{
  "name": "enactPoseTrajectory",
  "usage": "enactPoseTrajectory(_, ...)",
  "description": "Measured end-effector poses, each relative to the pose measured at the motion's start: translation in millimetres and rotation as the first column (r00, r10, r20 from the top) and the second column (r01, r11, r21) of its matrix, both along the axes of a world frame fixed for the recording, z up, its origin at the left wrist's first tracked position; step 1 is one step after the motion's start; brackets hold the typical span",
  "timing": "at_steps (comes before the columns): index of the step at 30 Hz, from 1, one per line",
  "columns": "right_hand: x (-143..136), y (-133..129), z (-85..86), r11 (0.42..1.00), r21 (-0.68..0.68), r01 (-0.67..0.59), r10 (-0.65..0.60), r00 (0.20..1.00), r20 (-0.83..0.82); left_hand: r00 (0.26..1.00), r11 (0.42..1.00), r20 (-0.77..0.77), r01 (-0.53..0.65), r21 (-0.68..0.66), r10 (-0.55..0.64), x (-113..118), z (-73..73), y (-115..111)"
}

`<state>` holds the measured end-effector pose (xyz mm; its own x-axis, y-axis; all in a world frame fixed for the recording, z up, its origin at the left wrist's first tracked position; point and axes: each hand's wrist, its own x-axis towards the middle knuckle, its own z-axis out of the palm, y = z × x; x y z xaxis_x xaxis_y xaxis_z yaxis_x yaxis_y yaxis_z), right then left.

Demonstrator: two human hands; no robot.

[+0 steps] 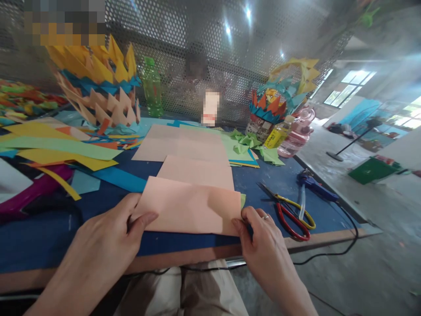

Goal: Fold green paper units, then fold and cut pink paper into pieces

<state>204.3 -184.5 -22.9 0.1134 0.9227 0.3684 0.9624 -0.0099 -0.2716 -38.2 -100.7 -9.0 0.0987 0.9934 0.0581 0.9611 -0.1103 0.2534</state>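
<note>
- Peach strip (194, 206) over the table's (184, 241) near side, ends pinched by left hand (110, 230) and right hand (263, 232).
- Its face looks uncreased; folding underneath can't be told. Flat peach sheets (184, 140) beyond appear unworked.
- Spiked paper piece (113, 85), back left, seems assembled.
- Yellow label (275, 138): writing illegible.

Peach paper sheet (192, 208), oblong, held at both ends, near table edge (177, 255)
</note>
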Motion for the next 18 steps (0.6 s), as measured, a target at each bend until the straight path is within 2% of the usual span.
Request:
enactPoseTrajectory(8,0.2,0.5,-1.8,1.0,0.01,-0.011,0.011,1.0,0.016,0.999,0.998,-0.041,0.032,-0.06,-0.034,-0.4,5.1,4.0)
enactPoseTrajectory(12,1.6,-0.1,-0.1,1.0,0.0,-0.023,0.023,1.0,-0.014,1.0,1.0,-0.002,0.021,-0.017,-0.021,3.3,6.3,-0.5)
enactPoseTrajectory(18,7.6,0.1,0.4,0.996,-0.086,-0.021,0.013,0.995,-0.096,0.997,1.0,0.079,-0.018,-0.005,0.018,5.2,7.1,-3.6)
